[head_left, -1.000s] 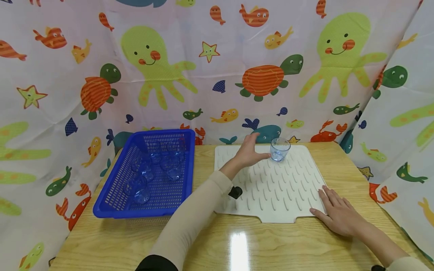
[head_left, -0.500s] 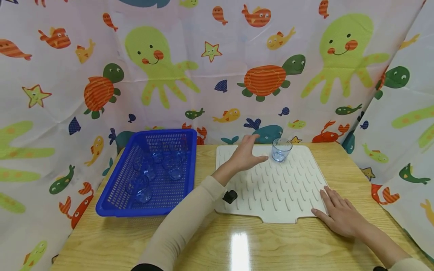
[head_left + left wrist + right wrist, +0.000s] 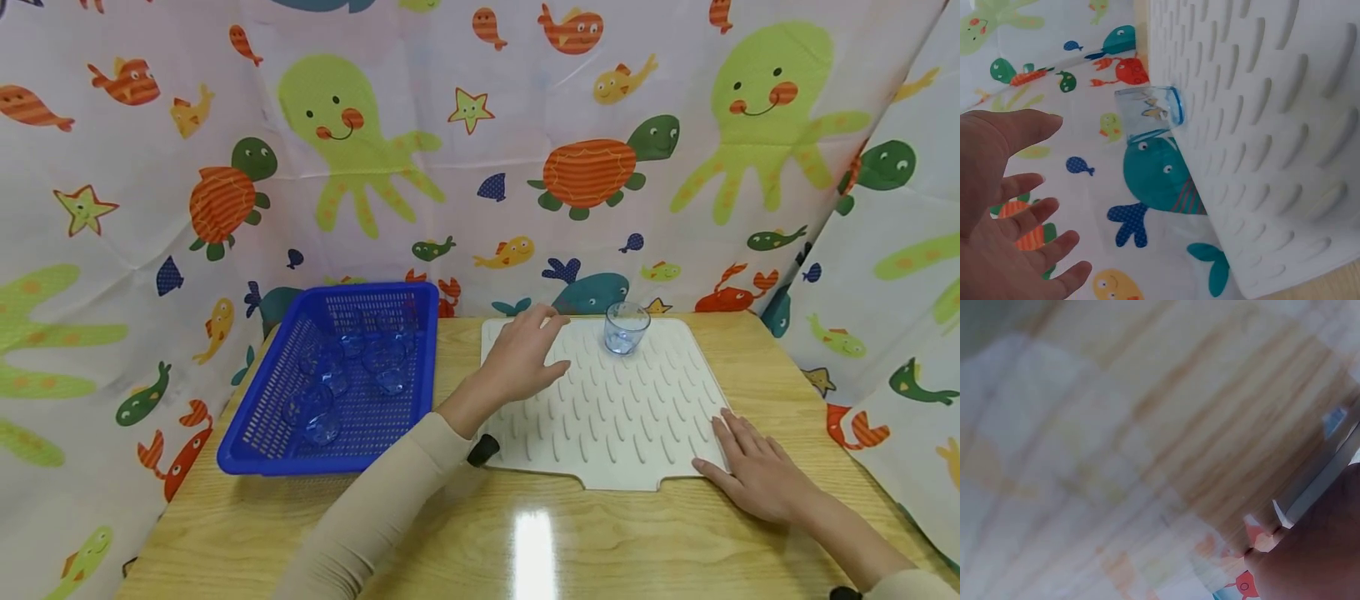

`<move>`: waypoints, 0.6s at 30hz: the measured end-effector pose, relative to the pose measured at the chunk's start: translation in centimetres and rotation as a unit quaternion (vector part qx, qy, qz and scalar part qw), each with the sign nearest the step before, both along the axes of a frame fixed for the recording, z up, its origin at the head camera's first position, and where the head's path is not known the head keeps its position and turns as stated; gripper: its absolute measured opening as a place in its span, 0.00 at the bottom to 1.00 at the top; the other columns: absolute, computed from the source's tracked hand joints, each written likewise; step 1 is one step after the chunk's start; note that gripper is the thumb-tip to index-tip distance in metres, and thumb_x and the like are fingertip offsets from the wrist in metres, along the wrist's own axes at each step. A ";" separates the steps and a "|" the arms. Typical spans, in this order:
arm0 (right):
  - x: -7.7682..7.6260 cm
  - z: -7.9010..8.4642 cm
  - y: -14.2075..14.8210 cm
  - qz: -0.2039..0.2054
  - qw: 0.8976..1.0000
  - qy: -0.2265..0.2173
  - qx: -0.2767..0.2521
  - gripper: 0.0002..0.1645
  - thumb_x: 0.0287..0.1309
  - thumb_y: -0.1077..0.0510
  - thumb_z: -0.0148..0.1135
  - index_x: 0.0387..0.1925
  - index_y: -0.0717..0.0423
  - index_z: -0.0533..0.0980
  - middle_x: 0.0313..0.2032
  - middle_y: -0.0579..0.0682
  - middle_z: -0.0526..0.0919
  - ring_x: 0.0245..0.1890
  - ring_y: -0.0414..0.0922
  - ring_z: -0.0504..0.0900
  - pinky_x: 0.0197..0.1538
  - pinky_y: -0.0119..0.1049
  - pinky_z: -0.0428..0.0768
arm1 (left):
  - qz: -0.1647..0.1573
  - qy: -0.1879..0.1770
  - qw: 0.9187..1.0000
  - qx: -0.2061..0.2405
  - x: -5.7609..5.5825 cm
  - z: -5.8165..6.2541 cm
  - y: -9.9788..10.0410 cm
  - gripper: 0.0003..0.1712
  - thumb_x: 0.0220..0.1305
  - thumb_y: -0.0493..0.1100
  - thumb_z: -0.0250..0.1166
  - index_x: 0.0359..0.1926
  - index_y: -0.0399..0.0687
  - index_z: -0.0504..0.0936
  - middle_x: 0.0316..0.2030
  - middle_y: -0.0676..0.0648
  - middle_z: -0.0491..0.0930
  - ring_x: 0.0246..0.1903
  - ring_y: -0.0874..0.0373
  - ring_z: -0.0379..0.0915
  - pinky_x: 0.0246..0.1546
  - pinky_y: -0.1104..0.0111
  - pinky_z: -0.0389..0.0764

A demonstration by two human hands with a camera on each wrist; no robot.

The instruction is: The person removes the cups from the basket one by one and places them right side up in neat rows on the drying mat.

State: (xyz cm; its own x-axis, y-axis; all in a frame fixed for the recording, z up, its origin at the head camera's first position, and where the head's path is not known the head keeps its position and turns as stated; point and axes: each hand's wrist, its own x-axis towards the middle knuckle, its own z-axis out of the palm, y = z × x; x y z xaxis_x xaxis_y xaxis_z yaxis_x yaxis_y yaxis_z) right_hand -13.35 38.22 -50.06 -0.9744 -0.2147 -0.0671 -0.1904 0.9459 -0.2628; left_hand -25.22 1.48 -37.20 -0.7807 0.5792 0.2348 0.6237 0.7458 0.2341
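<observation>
A clear bluish glass (image 3: 626, 328) stands upright near the back edge of a white ridged draining mat (image 3: 637, 417). My left hand (image 3: 521, 354) hovers over the mat's left part, to the left of the glass and apart from it, fingers spread and nothing in them. In the left wrist view the same glass (image 3: 1150, 112) lies beyond the thumb and loosely bent fingers. My right hand (image 3: 761, 471) rests flat at the mat's right front edge, its fingertips on the rim. Only a dark part of the right hand (image 3: 1316, 556) shows in the right wrist view.
A blue plastic basket (image 3: 326, 462) with several clear glasses (image 3: 311, 412) inside stands on the left of the wooden table (image 3: 420, 533). A curtain (image 3: 495, 150) printed with sea animals hangs close behind the table and along both sides.
My left hand has drawn back to the left, away from the glass, which stays standing on the mat. The right hand keeps its place at the mat's edge.
</observation>
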 end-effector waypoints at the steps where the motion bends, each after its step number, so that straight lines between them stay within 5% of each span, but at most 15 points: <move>1: 0.0 0.0 0.0 0.000 1.000 0.000 0.000 0.54 0.75 0.33 0.48 0.76 0.74 0.49 0.75 0.78 0.47 0.73 0.76 0.48 0.65 0.79 0.48 | -0.003 0.012 1.000 -0.009 0.3 0.1 -0.2 0.35 0.69 0.57 0.67 0.72 0.51 0.70 0.68 0.47 0.68 0.68 0.51 0.63 0.65 0.54 0.72; 18: 0.0 0.0 0.0 0.000 1.000 -0.006 -0.007 0.54 0.75 0.33 0.48 0.77 0.74 0.48 0.75 0.78 0.47 0.73 0.77 0.47 0.64 0.79 0.47 | 0.012 0.025 1.000 0.001 3.4 0.5 -4.8 0.34 0.69 0.56 0.67 0.71 0.52 0.71 0.68 0.47 0.70 0.68 0.48 0.66 0.68 0.50 0.70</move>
State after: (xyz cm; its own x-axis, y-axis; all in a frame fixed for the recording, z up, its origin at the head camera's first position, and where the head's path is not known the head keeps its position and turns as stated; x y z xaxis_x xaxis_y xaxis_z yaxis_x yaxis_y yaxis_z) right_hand -13.35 38.24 -50.03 -0.9735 -0.2154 -0.0767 -0.1867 0.9424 -0.2776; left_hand -21.87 -3.33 -36.70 -0.7812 0.5606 0.2746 0.6172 0.7595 0.2054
